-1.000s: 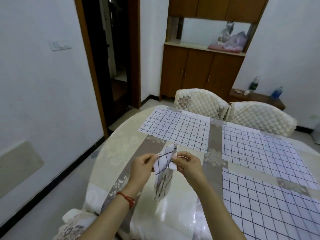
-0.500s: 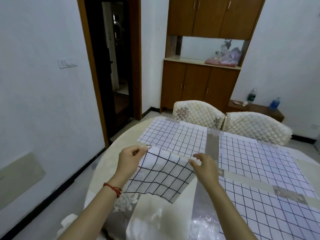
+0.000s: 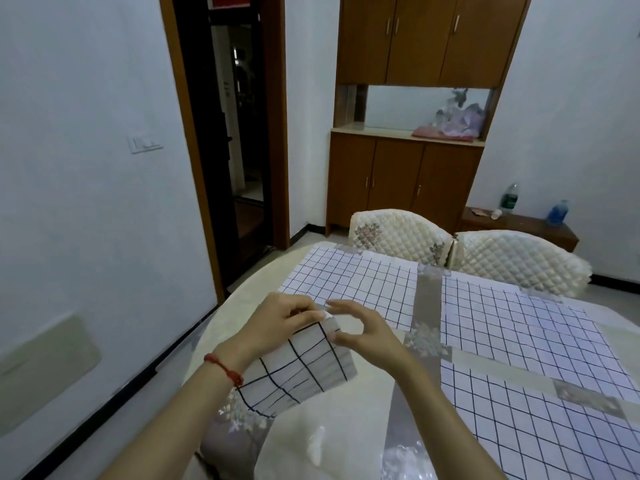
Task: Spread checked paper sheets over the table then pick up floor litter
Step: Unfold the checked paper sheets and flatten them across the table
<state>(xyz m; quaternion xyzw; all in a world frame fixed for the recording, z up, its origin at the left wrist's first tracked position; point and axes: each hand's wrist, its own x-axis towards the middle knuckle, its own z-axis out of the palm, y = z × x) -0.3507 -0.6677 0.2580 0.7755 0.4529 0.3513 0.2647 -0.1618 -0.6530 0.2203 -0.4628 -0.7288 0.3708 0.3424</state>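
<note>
Four checked sheets (image 3: 349, 282), two chairs (image 3: 398, 233), two bottles (image 3: 509, 199)

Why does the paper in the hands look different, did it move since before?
Yes. The held sheet was spread wide toward the far laid sheet; now it hangs narrower, pinched by the left hand, with the right hand close beside it.

Soft, even, bluish light is filling the room I am looking into, casting only faint shadows. The glossy clear cover over the round counter (image 3: 346, 445) is throwing white glare near me. The dark open doorway with the brown wooden frame (image 3: 239, 133) is sitting unlit. The wide lens is bending straight lines at the edges, and my left hand (image 3: 277, 323) is looking slightly soft.
</note>
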